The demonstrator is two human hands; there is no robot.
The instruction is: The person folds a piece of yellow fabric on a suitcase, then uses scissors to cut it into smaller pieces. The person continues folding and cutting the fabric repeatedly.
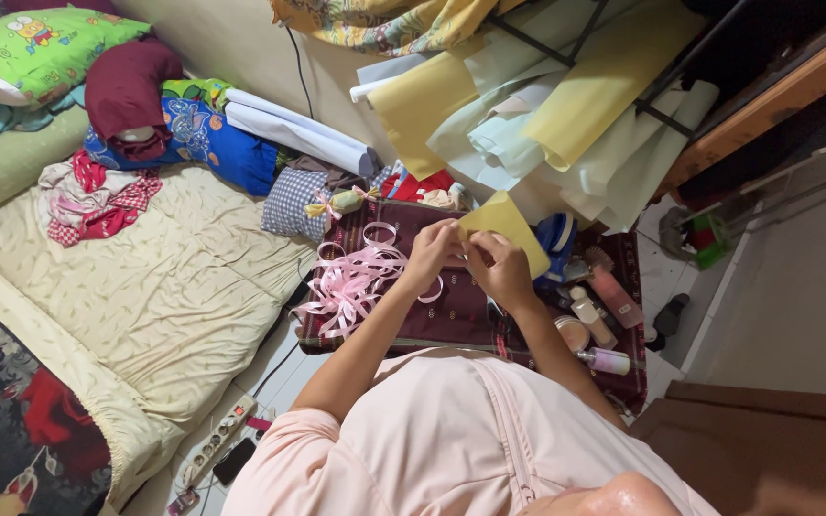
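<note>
My left hand and my right hand meet above a dark maroon patterned cloth. Both pinch the lower edge of a yellow sheet of paper held up between them. A heap of pink ribbon lies on the cloth just left of my left hand, with one loop reaching under my wrist. I cannot tell whether the ribbon is also between my fingers.
Rolled yellow and pale green paper sheets lean at the back. Bottles and jars stand right of the cloth. A mattress with clothes and pillows fills the left. A power strip and phone lie on the tiled floor.
</note>
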